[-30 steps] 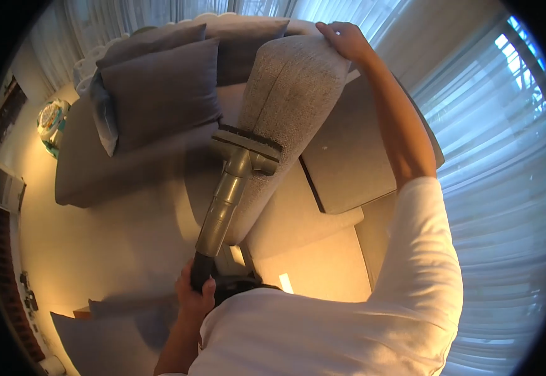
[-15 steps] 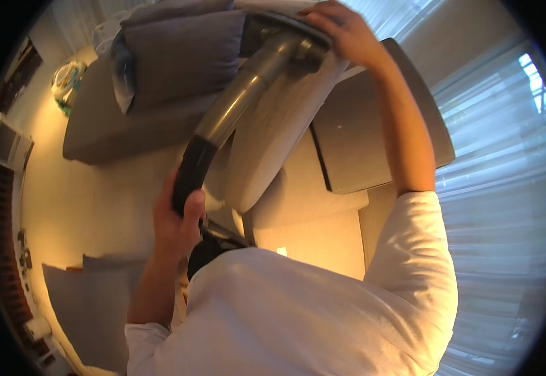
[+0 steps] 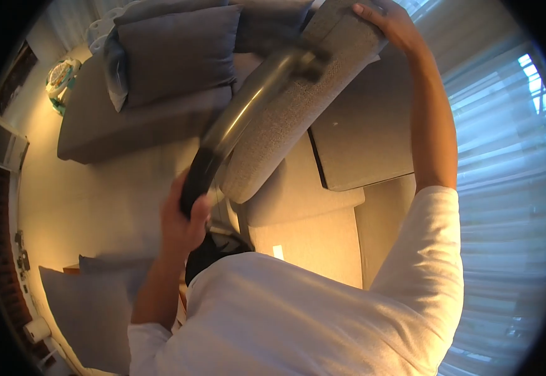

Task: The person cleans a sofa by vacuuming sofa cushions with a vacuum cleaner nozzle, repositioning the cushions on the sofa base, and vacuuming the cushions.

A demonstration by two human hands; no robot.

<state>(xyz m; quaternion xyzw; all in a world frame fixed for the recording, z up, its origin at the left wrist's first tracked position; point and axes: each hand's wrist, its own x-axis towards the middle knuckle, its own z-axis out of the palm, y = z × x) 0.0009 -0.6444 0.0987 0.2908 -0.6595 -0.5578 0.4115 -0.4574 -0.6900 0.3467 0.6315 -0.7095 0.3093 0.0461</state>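
Note:
My left hand (image 3: 182, 219) is wrapped around the black grip of a vacuum cleaner wand (image 3: 238, 116). The shiny grey tube rises away from me to a dark floor head (image 3: 310, 59), smeared by motion, that lies over the side of a grey sofa cushion (image 3: 310, 106). I cannot tell whether the head touches the fabric. That cushion is tilted up on its edge, and my right hand (image 3: 395, 25) grips its upper end, thumb on the near face and the other fingers mostly hidden behind it.
Behind the cushion lies another grey seat cushion (image 3: 364, 131) on the sofa base (image 3: 310, 241). Grey pillows (image 3: 179, 56) rest on a sofa section at the back left. Sheer curtains (image 3: 504, 207) hang to the right, and another pillow (image 3: 85, 313) is at lower left.
The vacuum head has come down from the cushion's top end onto its side. My right hand has shifted right and up along with the cushion's top, and now holds that end.

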